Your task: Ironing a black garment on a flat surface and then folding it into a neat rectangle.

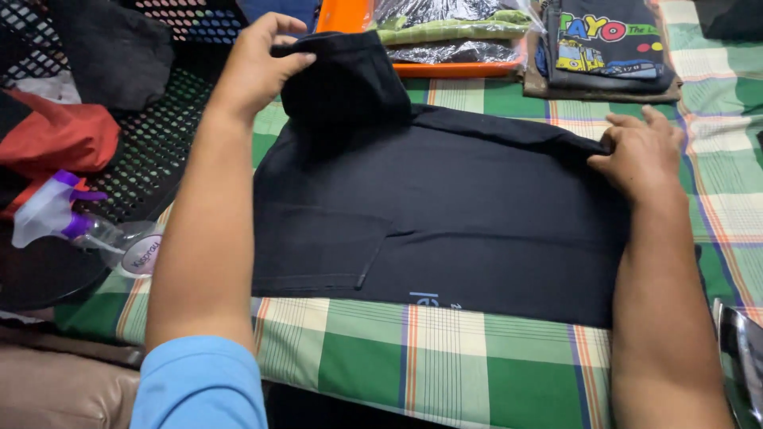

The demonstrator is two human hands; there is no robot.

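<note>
A black shirt (445, 214) lies spread across the middle of the frame on a worktop (445, 365) covered in a green, white and orange checked cloth. Its body is folded flat, with a seam line running down its lower left part and a small pale mark at its lower edge.

The left hand (258, 67), at the upper left of the frame, is closed on the shirt's sleeve (346, 79), fingers curled over the sleeve's top edge and thumb underneath, lifting that part up and over the shirt. The right hand (640, 155), at the right of the frame, pinches the shirt's upper right edge between fingers and thumb, holding it down against the worktop. Both forearms reach up from the lower edge; a light blue sleeve cuff (199, 381) shows at the lower left.

Along the top of the frame, an orange tray (445, 69) holds bagged folded clothes, one of them green (453, 28). Just to its right lies a stack of dark folded shirts (608, 44) with a colourful cartoon print on top. At the left, a black perforated basket (159, 135) sits beside the worktop, with a dark cloth (111, 52) and a red garment (60, 135) in it. Below these, at the left edge, lies a spray bottle (75, 226) with a purple trigger.
</note>
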